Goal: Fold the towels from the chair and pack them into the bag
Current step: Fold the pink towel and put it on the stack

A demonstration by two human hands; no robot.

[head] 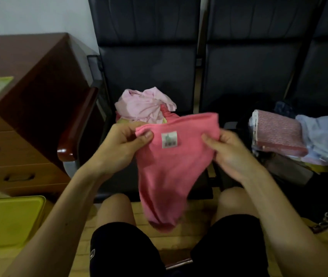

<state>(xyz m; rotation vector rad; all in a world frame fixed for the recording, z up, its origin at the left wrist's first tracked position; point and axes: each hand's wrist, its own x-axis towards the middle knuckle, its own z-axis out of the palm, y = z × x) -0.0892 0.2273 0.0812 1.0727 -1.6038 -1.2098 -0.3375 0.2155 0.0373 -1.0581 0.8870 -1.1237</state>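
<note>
Black shorts [123, 246] and bare knees sit under a soft coral-pink terry towel [171, 168], held mid-air before the black padded chair [149, 66]. Left hand [123, 142] and right hand [231, 154] pinch its top corners. Likely light and limp; corners grip best. Crumpled pale-pink cloths [145, 106] lie behind, a folded textured stack [278, 134] to the right.

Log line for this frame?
phase: fold | left hand: pinches pink towel top corner | right hand: grips other corner | pile: on chair | folded stack: at right
</note>
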